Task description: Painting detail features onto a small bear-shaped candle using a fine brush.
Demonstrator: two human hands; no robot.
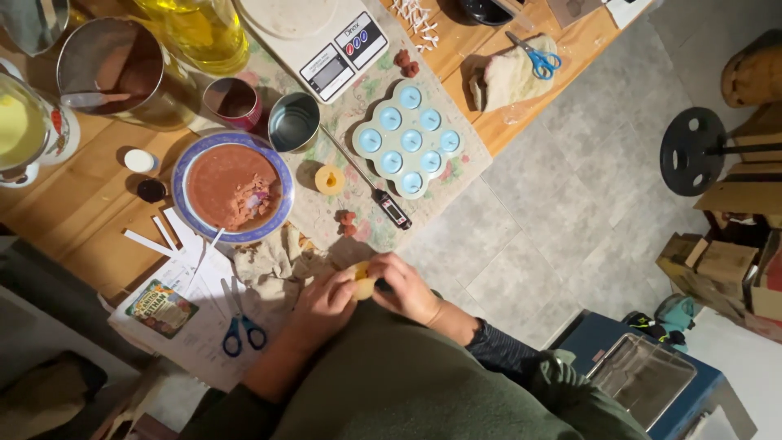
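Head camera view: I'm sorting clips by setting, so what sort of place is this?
Probably a home kitchen or craft table used for moulding. A white digital scale, a pale blue round-cavity silicone mould and a blue-rimmed bowl of brown paste sit on the wooden tabletop.

A wooden bench (90, 236) is running across the upper left, lying under warm light. Grey floor tiles (570, 204) are spreading to the right of it. A black weight plate (691, 151) is resting near stacked wood pieces (745, 195) at the right edge. A blue cabinet (603, 342) is standing at the lower right, carrying a clear tray (643, 376).
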